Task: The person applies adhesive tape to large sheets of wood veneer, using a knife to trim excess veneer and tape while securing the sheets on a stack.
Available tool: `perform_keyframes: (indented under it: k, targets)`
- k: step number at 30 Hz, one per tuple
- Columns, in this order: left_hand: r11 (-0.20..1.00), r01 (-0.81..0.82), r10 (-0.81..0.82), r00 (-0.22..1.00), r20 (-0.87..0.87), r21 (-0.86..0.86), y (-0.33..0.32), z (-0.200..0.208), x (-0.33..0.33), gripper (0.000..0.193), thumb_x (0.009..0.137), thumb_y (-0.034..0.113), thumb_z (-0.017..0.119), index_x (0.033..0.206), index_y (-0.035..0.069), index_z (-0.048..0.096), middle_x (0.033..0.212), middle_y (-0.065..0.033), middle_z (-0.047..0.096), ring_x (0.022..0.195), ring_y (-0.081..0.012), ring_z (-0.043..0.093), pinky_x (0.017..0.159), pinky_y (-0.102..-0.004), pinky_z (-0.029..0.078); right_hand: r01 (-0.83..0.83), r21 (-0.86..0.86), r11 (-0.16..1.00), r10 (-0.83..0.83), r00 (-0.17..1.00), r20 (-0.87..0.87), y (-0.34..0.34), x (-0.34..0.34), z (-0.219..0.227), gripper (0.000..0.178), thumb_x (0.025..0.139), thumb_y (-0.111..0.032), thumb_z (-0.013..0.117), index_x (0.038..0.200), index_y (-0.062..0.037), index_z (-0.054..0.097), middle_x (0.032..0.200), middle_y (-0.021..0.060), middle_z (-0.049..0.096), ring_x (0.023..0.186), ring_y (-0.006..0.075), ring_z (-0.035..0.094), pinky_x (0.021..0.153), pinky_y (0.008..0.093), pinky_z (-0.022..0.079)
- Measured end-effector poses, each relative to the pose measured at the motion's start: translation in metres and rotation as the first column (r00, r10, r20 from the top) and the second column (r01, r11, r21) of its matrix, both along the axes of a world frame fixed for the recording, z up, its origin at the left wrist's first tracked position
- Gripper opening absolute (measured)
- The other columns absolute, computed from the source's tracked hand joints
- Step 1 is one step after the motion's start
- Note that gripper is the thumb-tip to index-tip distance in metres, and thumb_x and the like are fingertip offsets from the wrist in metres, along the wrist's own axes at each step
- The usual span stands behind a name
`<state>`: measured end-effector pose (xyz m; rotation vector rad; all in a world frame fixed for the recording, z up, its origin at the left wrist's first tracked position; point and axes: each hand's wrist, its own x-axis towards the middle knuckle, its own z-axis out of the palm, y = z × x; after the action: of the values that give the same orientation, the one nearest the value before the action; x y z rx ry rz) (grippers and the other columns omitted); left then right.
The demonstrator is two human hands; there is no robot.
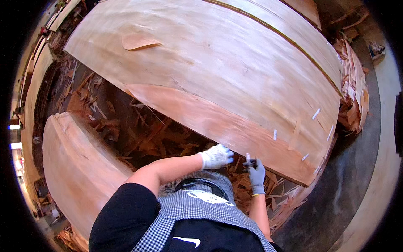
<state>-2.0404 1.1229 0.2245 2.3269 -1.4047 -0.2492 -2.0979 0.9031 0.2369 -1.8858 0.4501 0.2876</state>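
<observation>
My left hand (217, 157), in a white glove with bluish fingertips, hovers by the near edge of a large veneer sheet (235, 63). Its fingers are loosely bent and slightly apart, with nothing visible in them. To its right, my right hand (257, 173) wears a grey glove and is closed around a small dark tool (250, 163) with a pale upper part; its exact kind is too small to tell. A reddish veneer strip (201, 119) runs along the sheet's near edge. Short white tape pieces (275, 135) lie on the right part of the sheet.
Another veneer stack (79, 168) stands at the left. Broken veneer scraps (163, 138) fill the gap between the stacks. Bundled offcuts (352, 84) lie at the far right, beside the grey floor (348, 180). A loose oval flap (140, 41) lies on the large sheet.
</observation>
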Motion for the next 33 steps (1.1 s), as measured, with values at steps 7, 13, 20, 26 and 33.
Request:
perform_keyframes:
  k: [7, 13, 20, 26, 33]
  targets:
    - [0.774, -0.634, 0.628, 0.769, 0.120, 0.008, 0.115, 0.003, 0.061, 0.015, 0.075, 0.015, 0.054, 0.087, 0.008, 0.059, 0.089, -0.0119, 0.056, 0.081, -0.0289, 0.055, 0.071, -0.0400, 0.046, -0.232, 0.111, 0.966, 0.239, 0.970, -0.054, 0.090, 0.087, -0.017, 0.018, 0.078, -0.013, 0.056, 0.088, 0.0011, 0.058, 0.074, 0.0115, 0.064, 0.066, 0.0167, 0.063, 0.060, 0.0313, 0.048]
    - [0.718, -0.696, 0.690, 0.713, 0.126, 0.014, 0.124, -0.001, 0.071, 0.020, 0.073, 0.016, 0.056, 0.091, 0.008, 0.057, 0.092, -0.0115, 0.055, 0.081, -0.0289, 0.054, 0.070, -0.0395, 0.044, -0.126, 0.285, 0.950, 0.156, 0.984, -0.085, 0.172, 0.172, 0.007, 0.017, 0.081, -0.013, 0.058, 0.084, 0.0031, 0.056, 0.067, 0.0096, 0.061, 0.047, 0.0138, 0.054, 0.042, 0.0262, 0.044]
    - [0.846, -0.532, 0.524, 0.828, 0.202, -0.012, 0.113, 0.004, 0.110, 0.049, 0.072, 0.020, 0.056, 0.118, 0.004, 0.048, 0.126, -0.0170, 0.044, 0.116, -0.0301, 0.041, 0.101, -0.0425, 0.028, -0.106, 0.021, 0.994, 0.107, 0.990, -0.088, 0.189, 0.176, -0.028, 0.024, 0.078, -0.019, 0.059, 0.083, 0.0043, 0.060, 0.068, 0.0122, 0.063, 0.054, 0.0186, 0.061, 0.049, 0.0315, 0.048]
    - [0.877, -0.478, 0.455, 0.858, 0.238, 0.046, 0.112, -0.027, 0.113, 0.046, 0.079, 0.023, 0.049, 0.119, 0.001, 0.047, 0.129, -0.0167, 0.042, 0.120, -0.0303, 0.039, 0.104, -0.0436, 0.023, -0.260, -0.711, 0.653, 0.516, 0.840, 0.167, 0.159, 0.168, -0.038, 0.021, 0.080, -0.017, 0.054, 0.082, 0.0029, 0.059, 0.071, 0.0136, 0.063, 0.055, 0.0201, 0.061, 0.050, 0.0323, 0.047]
    - [0.935, -0.349, 0.355, 0.925, 0.139, -0.064, 0.164, 0.005, 0.099, 0.037, 0.073, 0.019, 0.053, 0.107, 0.004, 0.054, 0.115, -0.0132, 0.051, 0.110, -0.0265, 0.045, 0.101, -0.0448, 0.027, -0.105, 0.016, 0.994, 0.105, 0.994, -0.027, 0.194, 0.120, -0.005, 0.022, 0.079, -0.001, 0.048, 0.101, -0.0001, 0.051, 0.076, 0.0095, 0.063, 0.062, 0.0153, 0.059, 0.053, 0.0278, 0.047]
